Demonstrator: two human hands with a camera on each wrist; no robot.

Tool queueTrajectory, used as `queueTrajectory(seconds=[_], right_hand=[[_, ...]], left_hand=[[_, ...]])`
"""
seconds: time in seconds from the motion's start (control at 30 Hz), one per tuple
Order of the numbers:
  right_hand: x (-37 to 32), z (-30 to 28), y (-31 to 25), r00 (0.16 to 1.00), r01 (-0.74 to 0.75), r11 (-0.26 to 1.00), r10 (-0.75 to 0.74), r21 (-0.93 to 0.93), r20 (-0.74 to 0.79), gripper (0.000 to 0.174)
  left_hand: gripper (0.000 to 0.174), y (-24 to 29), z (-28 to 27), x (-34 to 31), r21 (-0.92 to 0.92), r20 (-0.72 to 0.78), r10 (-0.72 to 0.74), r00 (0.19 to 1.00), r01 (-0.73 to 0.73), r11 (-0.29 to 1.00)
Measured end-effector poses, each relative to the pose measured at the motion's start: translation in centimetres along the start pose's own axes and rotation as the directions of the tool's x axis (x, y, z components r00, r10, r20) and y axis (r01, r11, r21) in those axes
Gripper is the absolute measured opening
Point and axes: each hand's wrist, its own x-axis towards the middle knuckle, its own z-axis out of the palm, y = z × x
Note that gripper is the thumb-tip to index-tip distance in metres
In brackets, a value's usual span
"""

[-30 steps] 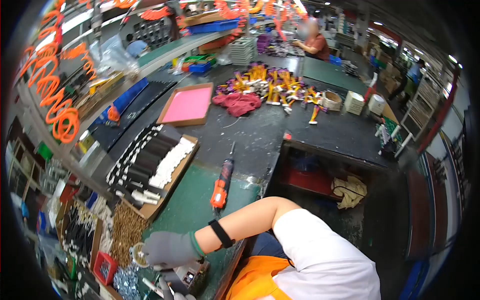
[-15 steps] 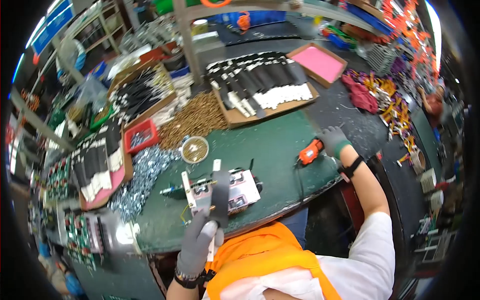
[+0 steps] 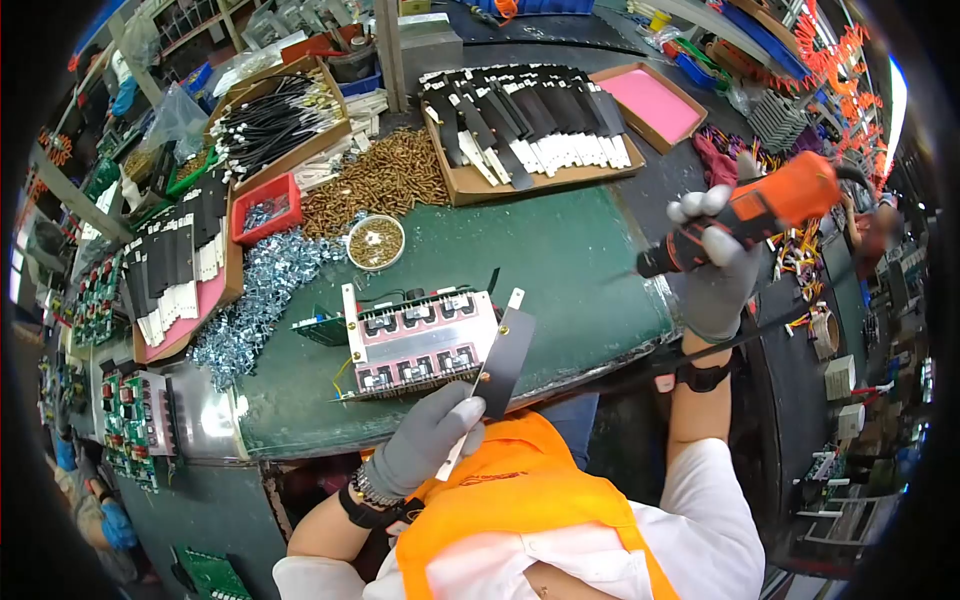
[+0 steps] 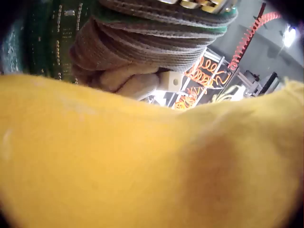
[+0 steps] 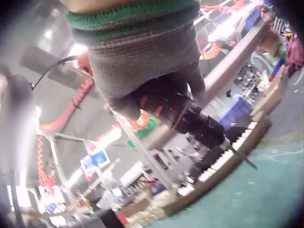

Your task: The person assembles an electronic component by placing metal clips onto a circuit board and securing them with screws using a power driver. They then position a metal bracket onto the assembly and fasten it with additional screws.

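Observation:
In the head view my gloved left hand (image 3: 425, 440) grips a white strip with a black sheet (image 3: 510, 360) attached, held slanted over the table's front edge. Brass screws show on the strip. My gloved right hand (image 3: 722, 290) holds an orange and black electric screwdriver (image 3: 790, 195) in the air, its tip toward the left. The right wrist view shows fingers wrapped round the black body of the screwdriver (image 5: 190, 118) and its thin bit. Beside the strip lies a circuit board assembly (image 3: 425, 338) with a white bar (image 3: 353, 322) across its left end. An orange apron (image 4: 118, 156) covers most of the left wrist view.
A round cup (image 3: 351, 255) of brass screws stands behind the assembly, near a pile of brass screws (image 3: 385, 180) and silver metal clips (image 3: 255, 300). Behind are a cardboard box (image 3: 560, 184) of black-and-white strips, a red tray (image 3: 238, 216) and a pink-lined box (image 3: 655, 100).
My right hand has moved from beside the screw cup to the electric screwdriver on the table and lifted it. The left hand still holds the strip. The head view has swung round.

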Motion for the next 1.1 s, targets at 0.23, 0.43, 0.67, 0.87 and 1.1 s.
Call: queueTrajectory(seconds=[0.23, 0.43, 0.67, 0.87, 1.1], right_hand=[[-0.8, 5.9, -1.8, 0.957, -0.165, 0.837, 0.008, 0.521, 0.29, 0.061], [-1.5, 7.0, -1.2, 0.943, -0.221, 0.845, 0.059, 0.486, 0.328, 0.068], [-1.9, 8.0, -1.1, 0.942, -0.202, 0.861, 0.04, 0.467, 0.333, 0.069], [-1.2, 8.9, -0.1, 0.952, -0.136, 0.91, 0.011, 0.392, 0.305, 0.063], [-0.5, 8.3, 3.2, 0.962, -0.061, 0.927, -0.044, 0.369, 0.27, 0.058]], left_hand=[[0.02, -1.3, 0.6, 1.1, 0.136, -0.003, 0.044, 0.999, -0.044, 0.99], [0.02, -1.3, 0.5, 0.8, 0.153, -0.01, 0.076, 0.997, -0.073, 0.985], [0.018, -1.9, 0.5, 0.9, 0.125, -0.012, 0.124, 0.992, -0.122, 0.985], [0.032, -1.3, 1.7, 1.8, -0.035, 0.113, 0.051, 0.992, -0.048, 0.998], [0.032, -3.2, 1.7, 4.5, -0.122, 0.114, 0.108, 0.988, -0.094, 0.988]])
